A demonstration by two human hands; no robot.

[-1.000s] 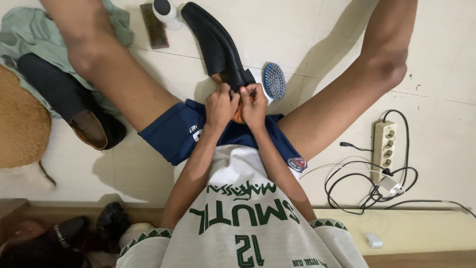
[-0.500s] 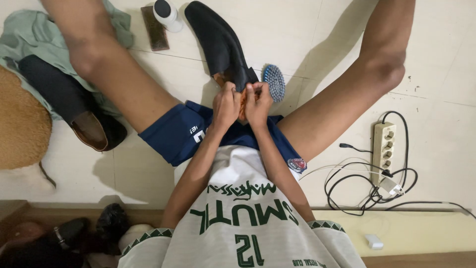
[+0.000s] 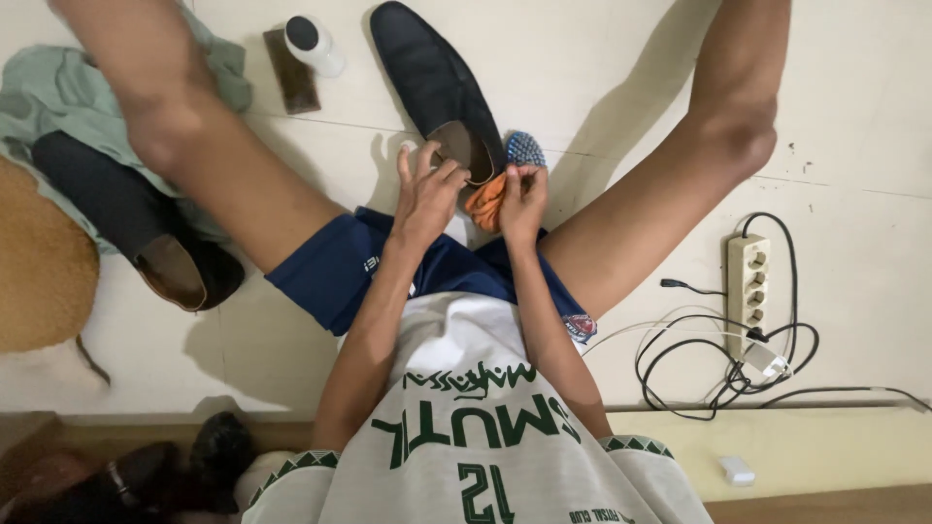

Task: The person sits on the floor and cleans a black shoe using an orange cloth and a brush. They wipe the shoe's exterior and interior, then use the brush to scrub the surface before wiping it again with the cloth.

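Shoe cleaning, early stage: left hand (image 3: pixel 427 194), fingers spread, steadies the black shoe (image 3: pixel 437 87); right hand (image 3: pixel 521 199) pinches an orange cloth (image 3: pixel 485 201); wiping apparently remains.

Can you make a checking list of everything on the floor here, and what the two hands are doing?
Surface: pale tiled floor.
Job's things: black shoe; orange cloth.
Clutter: second black shoe, green cloth, white bottle, brown block, blue round brush.
Hands: left hand touches shoe heel; right hand pinches orange cloth.
Cables: power strip, black cords.
Surroundings: woven mat.
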